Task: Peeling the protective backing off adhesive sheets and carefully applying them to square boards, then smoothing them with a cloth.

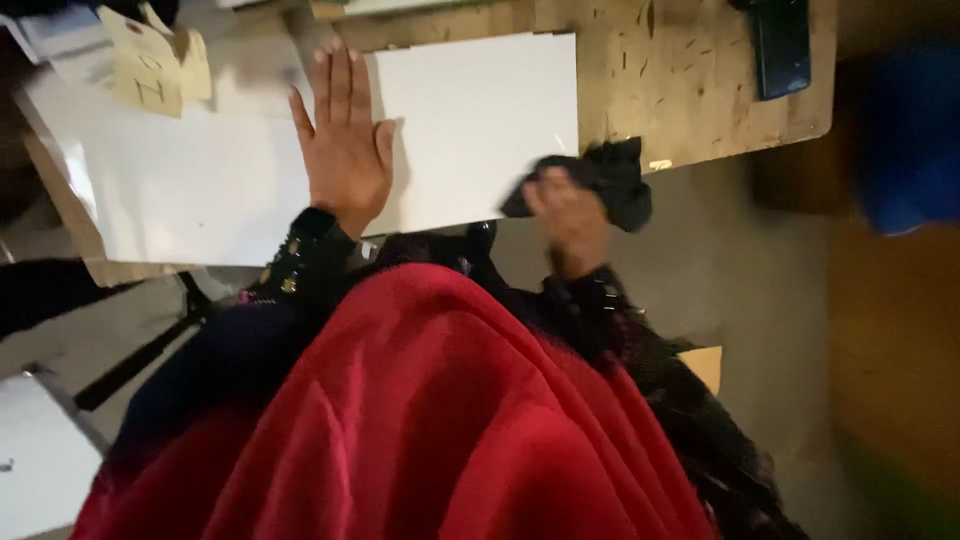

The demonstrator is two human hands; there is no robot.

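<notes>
White board [470,120]: one flat, glossy rectangular panel, plain white, lying on the wooden table [700,90] with its near edge at the table's front edge. Left hand [343,140] is flat on the board, palm down, fingers spread wide, at its left part. Right hand [568,215] is off the board's near right corner, clenched around one black cloth [615,180]; blurred. One dark phone [780,45] at the table's far right, well apart from the board. Two yellow paper notes [155,65] left of the board.

Worn wooden table [690,80], grey floor [720,260], dim light.
</notes>
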